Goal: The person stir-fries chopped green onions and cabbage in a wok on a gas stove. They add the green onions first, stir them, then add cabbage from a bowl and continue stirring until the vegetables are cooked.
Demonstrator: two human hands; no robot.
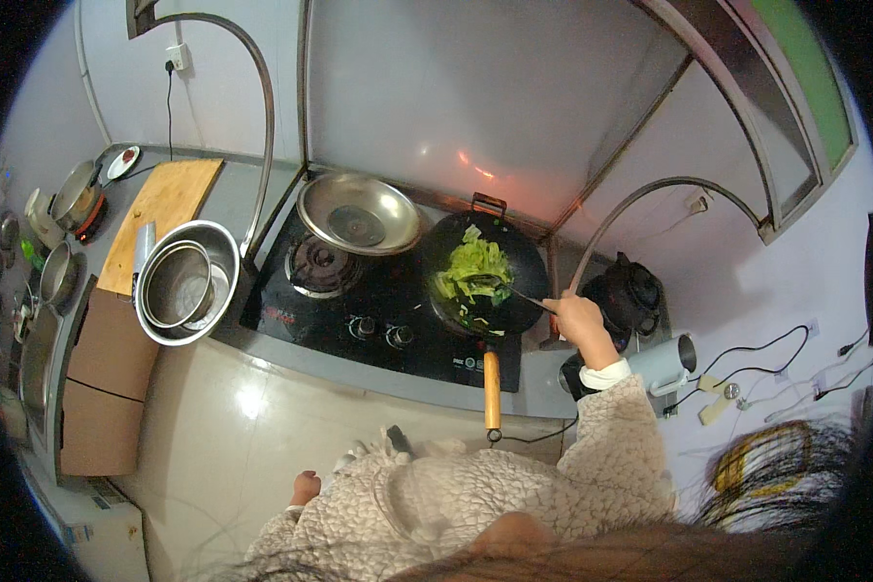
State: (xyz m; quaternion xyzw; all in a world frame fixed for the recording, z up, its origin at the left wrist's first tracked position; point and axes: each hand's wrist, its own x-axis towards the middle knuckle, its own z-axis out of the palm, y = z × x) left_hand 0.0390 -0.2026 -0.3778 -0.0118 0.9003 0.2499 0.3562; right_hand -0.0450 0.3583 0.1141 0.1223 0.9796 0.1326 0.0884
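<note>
My right hand (580, 320) grips the handle of a metal cooking spatula (529, 296), whose head rests among chopped green leafy vegetables (473, 268). These lie in a black wok (527, 291) on the right burner of a black gas stove (407, 356). The wok's wooden handle (492, 393) points towards my body. Low on the left, beside my fleecy coat, hangs my left hand (306, 487), its fingers curled in and nothing visible in it.
A wide steel basin (400, 211) sits behind the left burner (324, 265). Left of the stove are nested steel bowls (225, 291), a cleaver (143, 247) and a wooden cutting board (167, 193). A black kettle (629, 291) and a pale electric kettle (655, 367) stand at right.
</note>
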